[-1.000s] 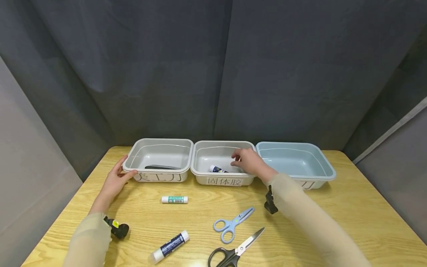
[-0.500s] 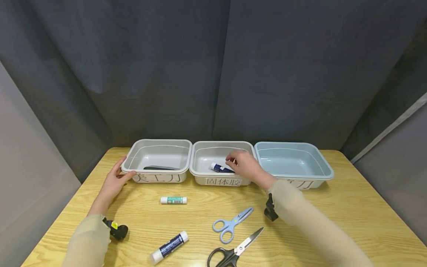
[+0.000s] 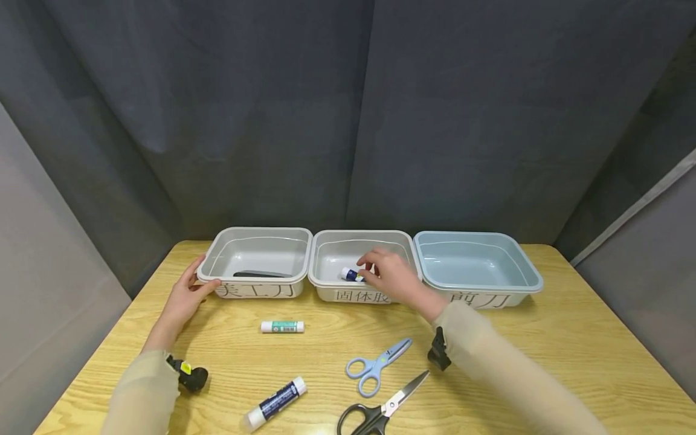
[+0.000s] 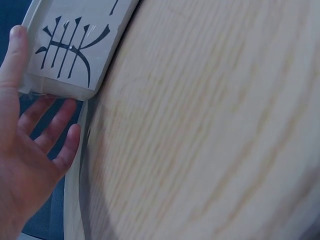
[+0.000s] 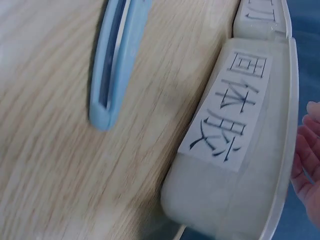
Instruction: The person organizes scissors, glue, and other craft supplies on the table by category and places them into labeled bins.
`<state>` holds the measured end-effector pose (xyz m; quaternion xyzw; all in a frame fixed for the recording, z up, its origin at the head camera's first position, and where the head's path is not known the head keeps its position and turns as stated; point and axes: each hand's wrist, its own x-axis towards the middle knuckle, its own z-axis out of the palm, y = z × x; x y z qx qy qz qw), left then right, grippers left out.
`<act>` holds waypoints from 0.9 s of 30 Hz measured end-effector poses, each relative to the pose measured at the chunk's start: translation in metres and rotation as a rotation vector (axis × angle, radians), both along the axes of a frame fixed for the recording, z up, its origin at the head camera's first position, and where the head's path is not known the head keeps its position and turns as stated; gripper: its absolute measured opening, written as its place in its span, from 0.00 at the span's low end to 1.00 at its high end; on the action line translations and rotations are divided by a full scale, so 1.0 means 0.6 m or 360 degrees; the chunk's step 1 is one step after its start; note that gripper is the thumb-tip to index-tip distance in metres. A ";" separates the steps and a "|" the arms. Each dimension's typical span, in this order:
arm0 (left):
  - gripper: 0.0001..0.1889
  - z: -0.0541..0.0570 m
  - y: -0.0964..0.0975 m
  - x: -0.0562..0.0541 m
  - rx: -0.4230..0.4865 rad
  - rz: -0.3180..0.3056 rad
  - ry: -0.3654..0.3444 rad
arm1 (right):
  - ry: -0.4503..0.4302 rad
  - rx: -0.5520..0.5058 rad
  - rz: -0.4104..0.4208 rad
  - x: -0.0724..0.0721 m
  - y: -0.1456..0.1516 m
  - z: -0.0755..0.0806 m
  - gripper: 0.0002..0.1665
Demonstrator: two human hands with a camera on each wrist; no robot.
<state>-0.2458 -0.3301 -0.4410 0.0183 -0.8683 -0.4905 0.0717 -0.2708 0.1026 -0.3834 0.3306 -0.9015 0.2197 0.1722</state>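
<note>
My left hand [image 3: 185, 296] rests at the near left corner of the left grey bin [image 3: 261, 231], thumb along the front rim and fingers at its end. In the left wrist view these fingers are spread and loosely bent. A black utility knife [image 3: 261, 273] lies in that bin. My right hand [image 3: 388, 275] reaches into the middle grey bin [image 3: 326, 289], thumb and forefinger apart, close over a dark blue glue stick [image 3: 352, 275] with a white cap. The hand overlaps that stick's right part. In the right wrist view the bin wall hides part of this hand.
A blue bin [image 3: 478, 260] stands at the right. On the wooden table [image 3: 228, 350] lie a green-labelled glue stick [image 3: 283, 327], a larger blue glue stick [image 3: 276, 403], blue scissors [image 3: 379, 367] and black-handled scissors [image 3: 386, 408]. A dark curtain [image 3: 348, 121] hangs behind.
My right hand has moved left and slightly lower inside the middle bin, covering more of the dark blue glue stick, which has shifted a little. The left hand stays at its corner.
</note>
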 end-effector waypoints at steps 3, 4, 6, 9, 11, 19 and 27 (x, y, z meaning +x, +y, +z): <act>0.42 0.001 0.000 -0.002 -0.0002 -0.0007 0.0010 | 0.0043 -0.0012 0.0049 0.008 -0.006 0.002 0.08; 0.42 0.001 0.000 -0.002 -0.0002 -0.0008 0.0012 | 0.0044 -0.0021 0.0071 0.011 -0.009 0.003 0.08; 0.42 0.001 -0.001 -0.003 -0.0006 -0.0010 0.0015 | 0.0047 -0.0022 0.0107 0.019 -0.015 0.004 0.07; 0.42 0.001 -0.001 -0.003 -0.0009 -0.0007 0.0016 | 0.0029 -0.0019 0.0160 0.029 -0.024 0.003 0.07; 0.42 0.000 0.000 -0.002 -0.0008 -0.0004 0.0015 | 0.0012 -0.0007 0.0206 0.036 -0.030 0.002 0.07; 0.42 0.002 0.003 -0.005 -0.0001 -0.0010 0.0029 | -0.0088 0.0132 0.0368 0.064 -0.050 0.001 0.12; 0.42 0.002 0.005 -0.006 0.0002 -0.0008 0.0011 | -0.0187 0.0230 0.0534 0.096 -0.071 -0.001 0.17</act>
